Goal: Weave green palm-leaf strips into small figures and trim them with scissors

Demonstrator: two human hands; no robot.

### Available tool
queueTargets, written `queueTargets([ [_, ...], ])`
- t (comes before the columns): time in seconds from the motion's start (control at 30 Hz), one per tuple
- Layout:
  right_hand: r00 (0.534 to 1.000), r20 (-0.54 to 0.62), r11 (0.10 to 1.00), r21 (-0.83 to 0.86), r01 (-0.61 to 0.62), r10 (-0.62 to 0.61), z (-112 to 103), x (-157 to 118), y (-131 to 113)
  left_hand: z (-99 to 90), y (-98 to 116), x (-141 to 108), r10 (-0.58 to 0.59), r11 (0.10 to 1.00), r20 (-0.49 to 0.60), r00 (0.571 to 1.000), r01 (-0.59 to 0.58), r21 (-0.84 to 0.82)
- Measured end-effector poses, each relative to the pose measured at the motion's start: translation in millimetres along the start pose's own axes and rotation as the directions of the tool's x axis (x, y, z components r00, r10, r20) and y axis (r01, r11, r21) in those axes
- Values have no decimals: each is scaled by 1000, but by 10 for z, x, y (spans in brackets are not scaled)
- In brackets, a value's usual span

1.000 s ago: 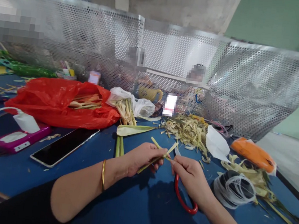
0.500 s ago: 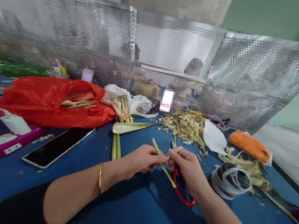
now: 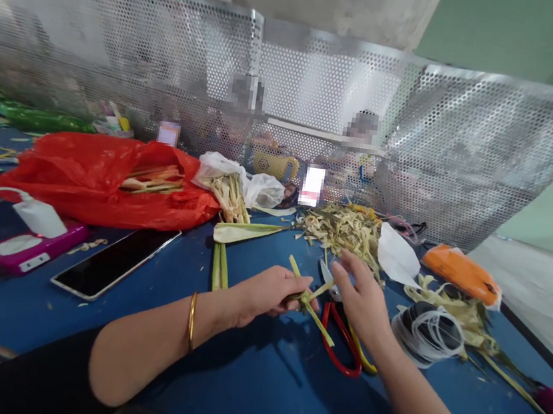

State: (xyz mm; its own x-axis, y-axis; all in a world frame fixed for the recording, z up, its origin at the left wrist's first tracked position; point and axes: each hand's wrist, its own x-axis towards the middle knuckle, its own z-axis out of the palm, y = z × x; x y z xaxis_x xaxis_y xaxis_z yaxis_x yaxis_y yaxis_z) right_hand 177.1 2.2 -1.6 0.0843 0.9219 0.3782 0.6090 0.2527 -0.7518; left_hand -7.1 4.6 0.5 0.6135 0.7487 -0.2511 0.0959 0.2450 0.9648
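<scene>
One left hand (image 3: 273, 294) on my remote feed, pinching crossed green leaf strips (image 3: 319, 322) above the blue table (image 3: 245, 378), my right hand (image 3: 361, 295) loosely unfolded beside them, contact unclear to me, red-and-yellow-handled scissors (image 3: 350, 337) just below it, leaf scraps (image 3: 344, 232) beyond.

Scissors (image 3: 326, 330) laid down, right grip (image 3: 361, 286) loosened
</scene>
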Motion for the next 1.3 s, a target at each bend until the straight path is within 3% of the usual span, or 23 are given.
queueTargets([
  [0.07,983,79,973,-151,175,-164,-13,-29,-57,8,-40,20,2,997,1,1000,-2,74],
  [0.17,930,290,954,-129,271,-224,38,-130,-164,32,-107,46,83,960,9,996,-82,269],
  [0.23,934,262,953,-115,280,-243,87,-200,-206,59,-128,44,144,918,19,989,-140,371],
  [0.3,942,151,938,-132,321,-301,126,-249,-214,90,-126,27,178,902,20,984,-171,396],
  [0.4,939,36,922,-175,344,-343,160,-268,-184,127,-120,2,192,907,22,981,-187,378],
  [0.5,936,59,916,-196,351,-347,139,-218,-143,132,-137,8,168,925,-7,986,-155,348],
  [0.6,923,30,889,-259,378,-384,33,-130,-124,98,-124,32,96,985,-104,990,-79,153],
  [0.7,939,-53,893,-333,304,-340,-80,-71,-124,39,-61,44,53,994,-198,979,-70,-82],
  [0.83,948,187,900,-311,306,-257,-61,-83,-97,-4,-13,48,-1,971,-247,969,-58,-230],
  [0.93,916,295,883,-300,360,-272,2,-96,-58,-14,-27,60,-54,972,-210,976,3,-235],
  [1.1,883,209,806,-363,469,-420,-81,-42,-54,-125,8,80,-67,971,-286,956,-3,-237],
  [1.23,831,231,721,-416,555,-506,-169,-13,-92,-233,79,86,42,994,-411,911,-81,-79],
  [1.3,809,265,694,-417,587,-525,-175,-11,-104,-248,94,86,153,988,-383,911,-129,87],
])
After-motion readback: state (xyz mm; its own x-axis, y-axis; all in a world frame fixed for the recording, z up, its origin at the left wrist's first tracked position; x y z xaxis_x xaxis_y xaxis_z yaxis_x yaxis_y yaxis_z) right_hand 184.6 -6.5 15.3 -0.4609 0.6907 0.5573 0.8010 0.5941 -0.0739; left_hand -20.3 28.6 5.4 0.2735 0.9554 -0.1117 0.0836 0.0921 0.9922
